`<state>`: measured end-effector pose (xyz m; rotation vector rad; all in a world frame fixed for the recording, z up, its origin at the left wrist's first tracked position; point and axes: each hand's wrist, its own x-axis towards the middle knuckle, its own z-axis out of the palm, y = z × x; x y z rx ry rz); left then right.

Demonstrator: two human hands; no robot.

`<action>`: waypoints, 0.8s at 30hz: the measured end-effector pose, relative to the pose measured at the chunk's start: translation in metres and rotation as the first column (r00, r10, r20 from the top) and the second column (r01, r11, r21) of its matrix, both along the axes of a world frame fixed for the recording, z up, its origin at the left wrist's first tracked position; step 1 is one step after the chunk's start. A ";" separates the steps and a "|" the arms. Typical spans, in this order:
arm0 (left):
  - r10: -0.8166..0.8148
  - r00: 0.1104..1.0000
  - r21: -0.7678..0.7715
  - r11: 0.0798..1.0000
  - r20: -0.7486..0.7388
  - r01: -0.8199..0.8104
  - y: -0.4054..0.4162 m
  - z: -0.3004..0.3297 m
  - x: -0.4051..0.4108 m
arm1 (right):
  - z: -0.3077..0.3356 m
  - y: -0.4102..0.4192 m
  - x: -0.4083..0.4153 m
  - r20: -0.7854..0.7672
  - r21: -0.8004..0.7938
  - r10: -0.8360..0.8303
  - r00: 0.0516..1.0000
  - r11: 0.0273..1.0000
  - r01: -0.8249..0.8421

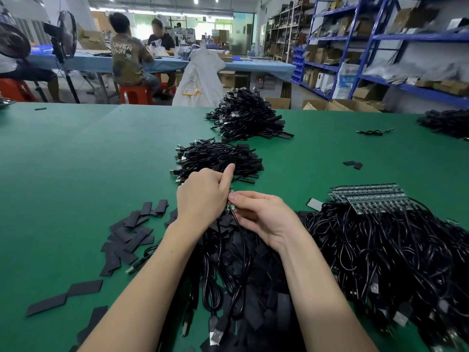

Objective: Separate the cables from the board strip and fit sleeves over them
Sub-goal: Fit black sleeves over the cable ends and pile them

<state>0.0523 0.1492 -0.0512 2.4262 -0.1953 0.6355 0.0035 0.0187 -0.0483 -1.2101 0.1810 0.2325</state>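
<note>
— Where did everything sit on the table (76, 161)?

— I saw my two hands meet at the middle: left hand (203, 196) just left of the right hand (264, 217), both above a heap of sleeves (253, 288) and cables nearest me. Loose sleeve pieces (132, 235) lay to the left of that heap.

— And to the right?

— A big tangle of cables (385, 257), with the board strips (370, 198) resting on its far edge.

— Behind the hands?

— A near pile of cables (218, 158) just beyond my left hand, and a far pile (247, 115) behind it. Shelves (380, 47) stood past the table on the right.
</note>
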 end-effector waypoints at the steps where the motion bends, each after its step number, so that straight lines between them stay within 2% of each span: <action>1: -0.002 1.000 -0.001 1.000 -0.005 0.002 0.000 0.000 0.001 | 0.000 0.001 0.000 -0.011 0.020 0.001 1.000 1.000 -0.001; 17: 0.005 0.996 -0.054 0.998 -0.091 -0.010 0.006 -0.003 0.008 | -0.001 0.009 0.004 -0.129 0.154 0.000 0.992 0.988 0.020; 24: -0.020 0.994 -0.090 0.996 -0.104 0.011 0.006 -0.001 0.006 | -0.001 0.008 0.004 -0.116 0.189 0.042 0.992 0.982 -0.020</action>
